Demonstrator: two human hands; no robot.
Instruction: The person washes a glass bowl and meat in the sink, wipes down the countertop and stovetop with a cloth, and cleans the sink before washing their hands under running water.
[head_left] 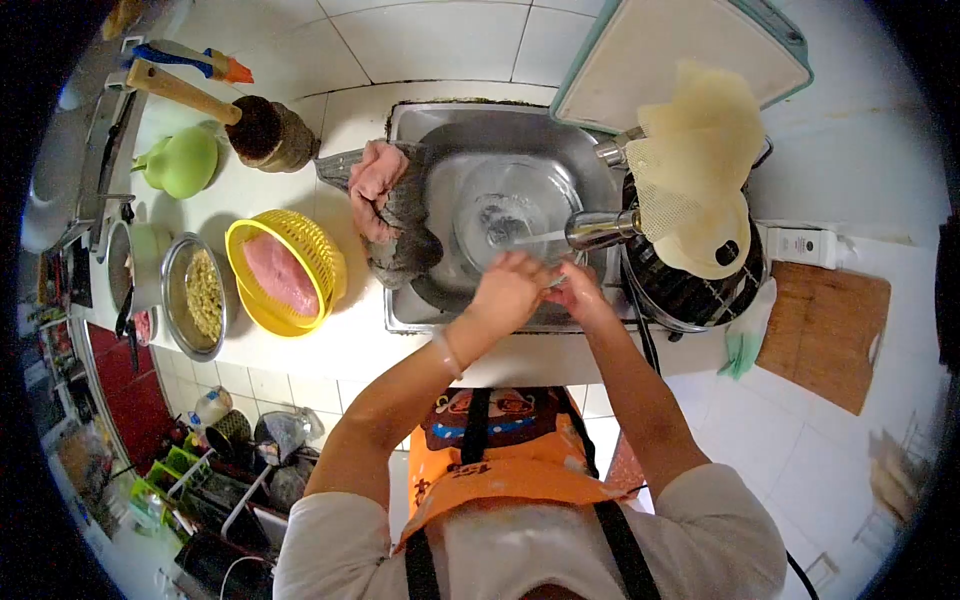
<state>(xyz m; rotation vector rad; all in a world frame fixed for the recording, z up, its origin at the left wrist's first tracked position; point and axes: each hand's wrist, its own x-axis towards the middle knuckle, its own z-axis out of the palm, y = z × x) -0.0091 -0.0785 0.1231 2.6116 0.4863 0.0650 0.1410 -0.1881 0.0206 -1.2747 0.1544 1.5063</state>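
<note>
Both hands are together over the front of the steel sink [410,312], just below the tap [600,230]. My left hand [512,288] is closed, its fingers curled and its thumb side towards the right hand. My right hand [580,290] pinches with thumb and fingertips. Between the hands shows a small pale, shiny thing [556,282], too small and covered to name. Water runs from the tap leftwards into a clear round bowl [475,185] in the sink, just beyond the hands. A grey cloth [405,245] with a pink cloth [375,185] hangs over the sink's left rim.
Left on the counter stand a yellow colander [335,265] with something pink inside, a metal bowl [172,300] of yellowish bits, a green rounded object [185,162] and a brown holder [285,140]. Right are a pale mesh piece [700,160], a black-topped pot [650,285] and a wooden board [830,330].
</note>
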